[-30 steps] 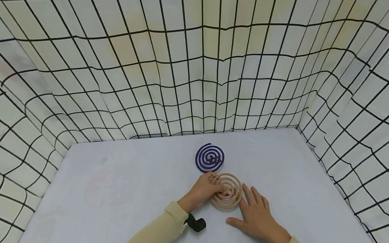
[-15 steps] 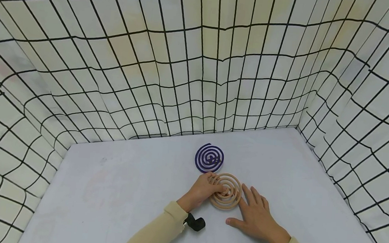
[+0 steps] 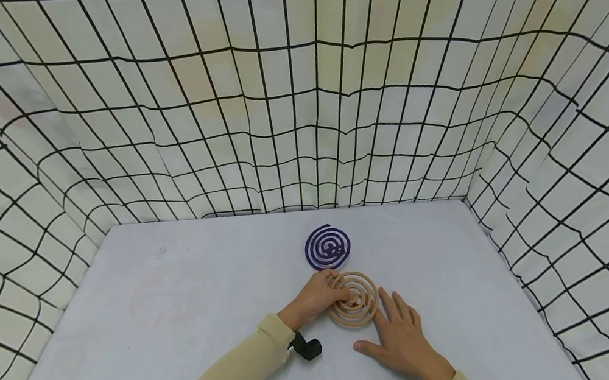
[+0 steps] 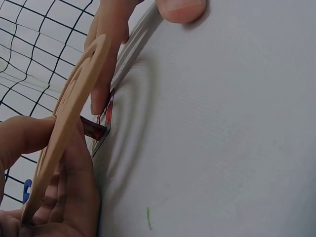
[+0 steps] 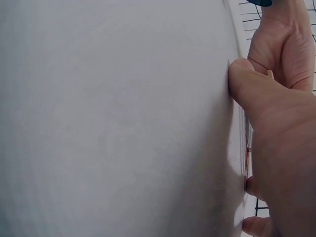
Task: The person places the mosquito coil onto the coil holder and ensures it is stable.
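A tan spiral mosquito coil [image 3: 351, 325] is pinched in my left hand [image 3: 313, 301], the thumb on its upper face near the centre and the fingers behind it. In the left wrist view the coil is seen edge-on, tilted and above the white surface, casting a ringed shadow. Below it a small red and dark metal stand [image 4: 96, 129] rises from the surface toward the coil's middle. My right hand [image 3: 405, 343] rests on the surface with straight, spread fingers, its index finger beside the coil's right rim and close to the stand. The coil hides the stand in the head view.
A purple spiral coil [image 3: 329, 248] lies just beyond the tan one, with a small dark piece over its middle. Black netting [image 3: 346, 95] over white walls encloses the back and both sides of the white table [image 3: 189, 301].
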A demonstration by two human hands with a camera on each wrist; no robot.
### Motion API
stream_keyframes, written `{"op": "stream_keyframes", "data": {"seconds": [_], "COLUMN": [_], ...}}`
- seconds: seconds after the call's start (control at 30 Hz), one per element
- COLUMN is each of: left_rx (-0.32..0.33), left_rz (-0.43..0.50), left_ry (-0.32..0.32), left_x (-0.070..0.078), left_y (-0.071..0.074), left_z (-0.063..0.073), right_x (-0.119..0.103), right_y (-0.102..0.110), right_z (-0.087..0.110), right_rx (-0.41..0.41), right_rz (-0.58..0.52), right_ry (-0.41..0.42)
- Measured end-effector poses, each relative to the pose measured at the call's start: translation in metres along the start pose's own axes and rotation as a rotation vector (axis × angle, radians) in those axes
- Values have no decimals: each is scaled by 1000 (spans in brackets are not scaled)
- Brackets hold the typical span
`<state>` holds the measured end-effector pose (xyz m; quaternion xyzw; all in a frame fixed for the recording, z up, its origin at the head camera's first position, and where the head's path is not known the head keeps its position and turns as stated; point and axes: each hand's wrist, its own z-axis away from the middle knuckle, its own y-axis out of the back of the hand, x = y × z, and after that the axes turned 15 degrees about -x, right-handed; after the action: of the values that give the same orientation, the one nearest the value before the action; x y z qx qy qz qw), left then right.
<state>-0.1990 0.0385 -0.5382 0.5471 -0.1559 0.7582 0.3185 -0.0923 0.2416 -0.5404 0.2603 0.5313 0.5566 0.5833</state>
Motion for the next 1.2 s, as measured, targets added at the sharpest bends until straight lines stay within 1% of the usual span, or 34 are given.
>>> {"op": "stream_keyframes", "data": {"seconds": [0.17, 0.27, 0.4, 0.53, 0.73, 0.8, 1.07, 1.2], "left_rx": [-19, -31, -28, -15, -21, -16, 22, 40], "left_rz": [7, 41, 45, -18, -37, -57, -136, -146], "left_ry": [-14, -38, -50, -35, -85, -97, -101, -78], "left_x": [0, -1, -1, 0, 1, 3, 8, 9], "left_y": [2, 4, 6, 9, 15, 17, 23, 27], "left_z": [1, 2, 3, 4, 6, 7, 13, 15], "right_x": [-1, -2, -2, -2, -3, -3, -3, -3], "right_y": [0, -1, -3, -2, -1, -1, 0, 0], "right_z": [0, 0, 0, 0, 1, 1, 1, 2], "right_rx": [-6, -10, -13, -21, -14, -8, -6, 7], "right_rz": [-11, -12, -12, -22, -22, -19, -7, -2], "right_ry": [-4, -9, -12, -10, -7, -5, 1, 6]}}
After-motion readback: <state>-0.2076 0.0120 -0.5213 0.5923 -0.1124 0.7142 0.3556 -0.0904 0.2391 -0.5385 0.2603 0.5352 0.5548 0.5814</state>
